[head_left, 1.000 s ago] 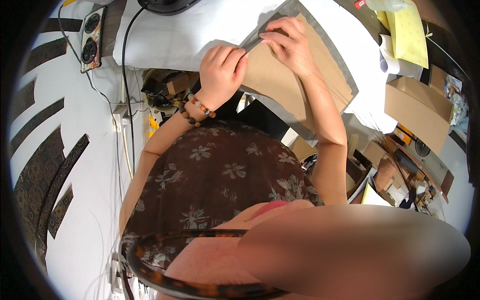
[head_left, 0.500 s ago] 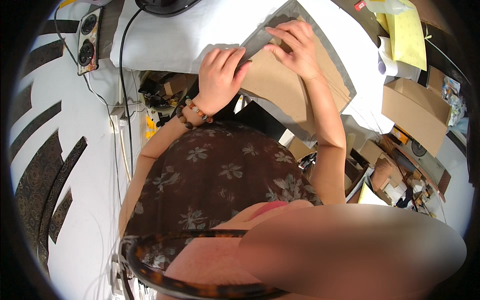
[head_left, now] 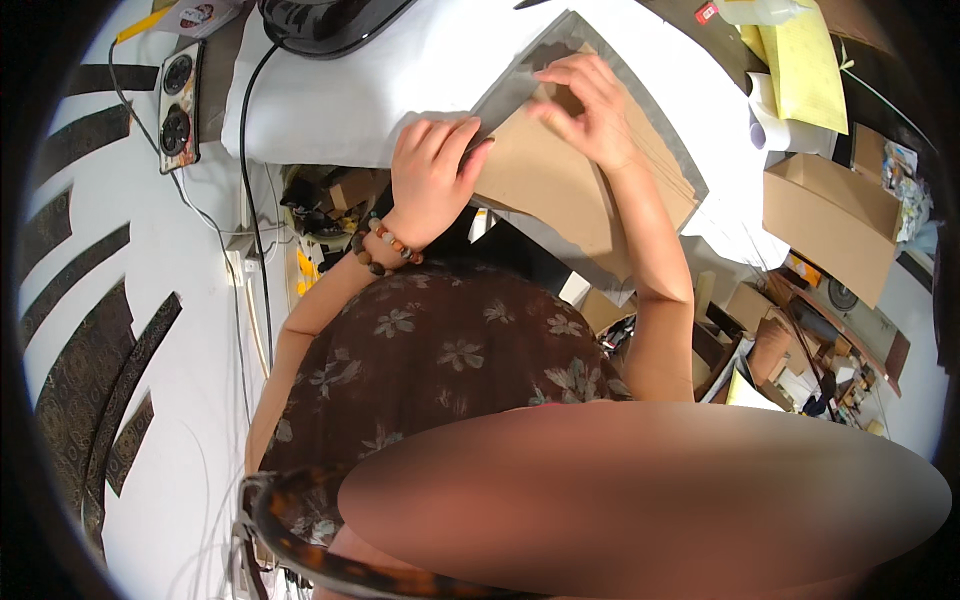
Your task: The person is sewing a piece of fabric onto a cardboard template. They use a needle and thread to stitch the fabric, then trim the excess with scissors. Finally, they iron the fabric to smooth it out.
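A tan paper or card sheet (head_left: 545, 165) lies over a larger grey sheet (head_left: 650, 110), whose border shows along its edges. Along the upper left side the grey border is folded over the tan edge. My left hand (head_left: 430, 165), a beaded bracelet at its wrist, pinches the lower end of that fold between thumb and fingers. Farther up the same side, my right hand (head_left: 588, 105) hovers over or touches the fold, its thumb apart from its bent fingers and no object visible between them. Whether its fingertips press the border I cannot tell.
A white cloth (head_left: 330, 105) covers the table. A black rounded appliance (head_left: 325, 25) with a cord stands at the top left, near a power strip (head_left: 178, 110). To the right are a yellow packet (head_left: 808, 80), a white roll (head_left: 770, 120) and an open cardboard box (head_left: 830, 215).
The view has shifted slightly, so more of the black appliance shows at the top. Both hands stay at nearly the same places along the folded border.
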`<action>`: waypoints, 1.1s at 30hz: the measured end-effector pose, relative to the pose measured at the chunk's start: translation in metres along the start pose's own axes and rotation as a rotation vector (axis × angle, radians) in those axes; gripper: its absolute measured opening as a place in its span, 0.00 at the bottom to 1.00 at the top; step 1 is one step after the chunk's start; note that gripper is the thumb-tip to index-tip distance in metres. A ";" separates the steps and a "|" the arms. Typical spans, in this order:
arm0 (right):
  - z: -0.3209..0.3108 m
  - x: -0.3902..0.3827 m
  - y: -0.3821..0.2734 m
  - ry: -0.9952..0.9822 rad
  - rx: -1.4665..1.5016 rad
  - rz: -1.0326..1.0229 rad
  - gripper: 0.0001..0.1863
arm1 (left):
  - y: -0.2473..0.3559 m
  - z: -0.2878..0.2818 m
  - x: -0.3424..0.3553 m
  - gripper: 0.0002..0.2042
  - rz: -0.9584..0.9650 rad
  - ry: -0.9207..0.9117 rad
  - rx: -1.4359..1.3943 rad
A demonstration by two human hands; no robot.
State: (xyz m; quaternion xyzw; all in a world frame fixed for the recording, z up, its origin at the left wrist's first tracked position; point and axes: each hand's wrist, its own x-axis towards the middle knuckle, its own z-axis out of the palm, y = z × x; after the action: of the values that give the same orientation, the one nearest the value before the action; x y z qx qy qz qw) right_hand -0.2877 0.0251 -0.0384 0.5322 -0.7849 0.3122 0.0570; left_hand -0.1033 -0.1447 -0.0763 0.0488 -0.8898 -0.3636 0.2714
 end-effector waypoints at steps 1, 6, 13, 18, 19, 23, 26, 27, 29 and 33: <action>-0.003 0.004 -0.007 -0.028 0.000 0.002 0.17 | 0.000 0.000 -0.001 0.13 -0.010 -0.002 -0.001; 0.005 -0.006 -0.007 -0.007 -0.083 -0.039 0.15 | 0.001 0.000 -0.003 0.10 0.051 0.028 -0.025; 0.012 -0.007 -0.001 0.016 -0.121 -0.149 0.09 | -0.002 -0.001 -0.001 0.10 0.090 0.049 -0.045; 0.004 -0.023 -0.017 0.251 0.270 0.374 0.06 | 0.003 -0.026 -0.004 0.12 -0.067 0.082 -0.268; -0.001 -0.027 -0.022 0.219 0.228 0.469 0.07 | -0.005 -0.035 -0.010 0.11 -0.123 0.063 -0.308; -0.033 -0.041 -0.013 0.211 -0.136 0.611 0.10 | -0.021 -0.056 -0.037 0.08 -0.533 0.120 -0.702; -0.061 -0.071 0.032 0.255 -0.440 0.690 0.14 | -0.043 -0.051 -0.062 0.15 -0.689 -0.139 -0.948; -0.071 -0.081 0.043 0.219 -0.544 0.724 0.15 | -0.055 -0.040 -0.073 0.17 -0.692 -0.279 -1.052; -0.071 -0.095 0.062 0.173 -0.389 0.833 0.18 | -0.033 -0.041 -0.051 0.21 -1.092 -0.513 -1.289; -0.060 -0.096 0.072 0.209 -0.058 0.885 0.18 | 0.006 -0.017 -0.049 0.20 -0.919 -0.471 -1.513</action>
State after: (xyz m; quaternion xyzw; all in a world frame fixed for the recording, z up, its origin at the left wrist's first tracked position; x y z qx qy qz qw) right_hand -0.3239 0.1516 -0.0621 0.1095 -0.9353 0.3363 0.0119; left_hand -0.0526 -0.1374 -0.0841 0.1320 -0.3398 -0.9223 -0.1287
